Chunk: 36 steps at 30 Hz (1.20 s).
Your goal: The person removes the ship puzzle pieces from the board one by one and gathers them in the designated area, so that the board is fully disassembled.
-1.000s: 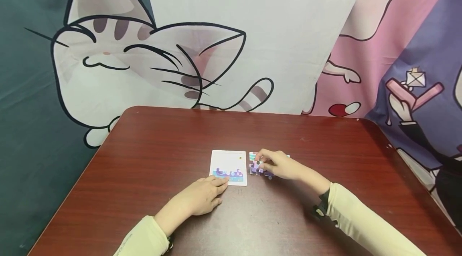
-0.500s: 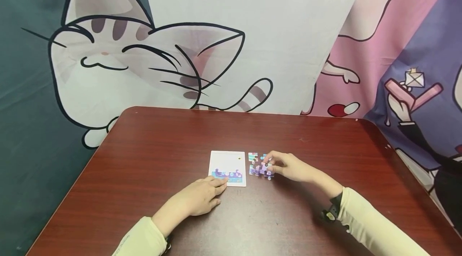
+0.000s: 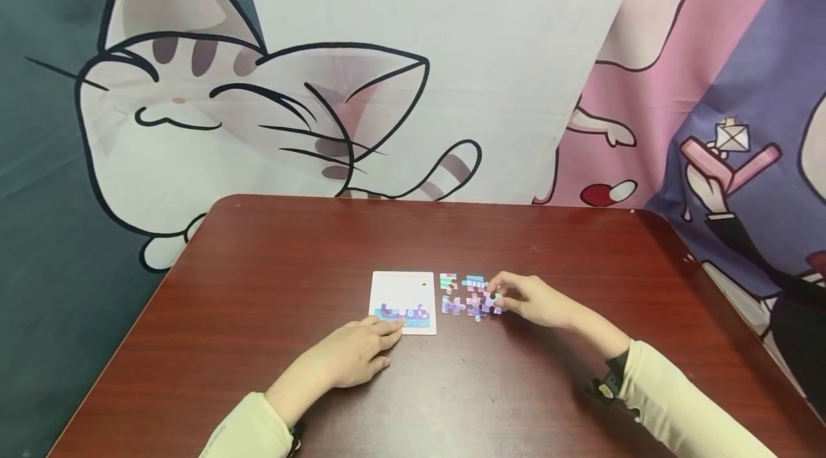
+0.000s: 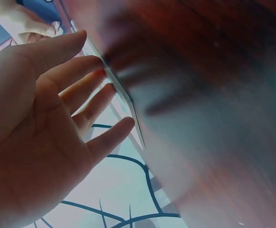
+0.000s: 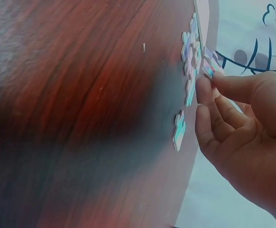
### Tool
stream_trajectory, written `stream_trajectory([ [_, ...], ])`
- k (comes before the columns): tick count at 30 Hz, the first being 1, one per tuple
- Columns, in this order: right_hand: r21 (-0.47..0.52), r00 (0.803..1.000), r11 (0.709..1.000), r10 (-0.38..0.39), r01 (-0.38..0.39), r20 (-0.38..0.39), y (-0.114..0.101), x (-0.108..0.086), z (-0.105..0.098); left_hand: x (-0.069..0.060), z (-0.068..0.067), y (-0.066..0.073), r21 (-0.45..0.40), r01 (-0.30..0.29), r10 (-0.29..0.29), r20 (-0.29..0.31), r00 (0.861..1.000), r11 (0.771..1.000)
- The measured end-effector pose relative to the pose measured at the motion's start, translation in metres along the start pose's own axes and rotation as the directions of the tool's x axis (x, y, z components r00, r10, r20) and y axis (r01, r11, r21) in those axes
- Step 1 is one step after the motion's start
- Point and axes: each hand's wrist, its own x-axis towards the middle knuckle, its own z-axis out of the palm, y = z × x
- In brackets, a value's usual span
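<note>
In the head view a white puzzle board (image 3: pixel 396 287) lies on the table, with joined purple and blue jigsaw pieces (image 3: pixel 418 317) along its lower part. My left hand (image 3: pixel 351 356) rests at its lower left, fingers extended over the edge and fingertips on the joined pieces. To the right of the board, my right hand (image 3: pixel 534 302) pinches a purple jigsaw piece (image 3: pixel 494 303) between thumb and fingers. The right wrist view shows that piece (image 5: pixel 208 71) raised off the table at the fingertips. Its printed picture is partly hidden.
Several loose jigsaw pieces lie between board and right hand: a teal-and-white piece (image 3: pixel 448 281), a blue piece (image 3: pixel 474 282) and a purple piece (image 3: pixel 452 306) among them. The brown table (image 3: pixel 290 250) ends at a printed cat backdrop (image 3: pixel 290 142).
My right hand has moved right, away from the board, with the purple jigsaw piece in its fingers, uncovering more loose pieces. The left hand has stayed on the board; the view has shifted slightly.
</note>
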Motion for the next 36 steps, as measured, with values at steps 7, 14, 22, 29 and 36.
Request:
stream_trajectory([
  [7, -0.007, 0.999, 0.999, 0.032, -0.032, 0.009, 0.004, -0.006, -0.002, -0.002, 0.0, -0.001, -0.027, 0.009, -0.009, 0.005, 1.0, 1.0],
  [14, -0.019, 1.0, 1.0, 0.014, -0.014, 0.005, 0.008, -0.012, -0.003, -0.003, 0.0, -0.001, -0.064, 0.02, -0.019, 0.021, 1.0, 0.998],
  [22, -0.035, 1.0, 0.999, 0.027, -0.028, -0.006, 0.015, -0.015, -0.005, -0.004, 0.0, -0.003, -0.075, 0.019, -0.018, 0.019, 1.0, 0.997],
  [29, -0.058, 0.998, 0.996, 0.062, -0.063, -0.017, 0.016, -0.016, -0.004, -0.001, 0.0, -0.003, -0.057, 0.009, -0.008, 0.018, 1.0, 0.998],
  [36, -0.077, 0.999, 0.996, 0.043, -0.045, -0.028, 0.019, -0.017, -0.004, 0.0, -0.001, -0.001, -0.051, 0.003, -0.002, 0.012, 1.0, 0.999],
])
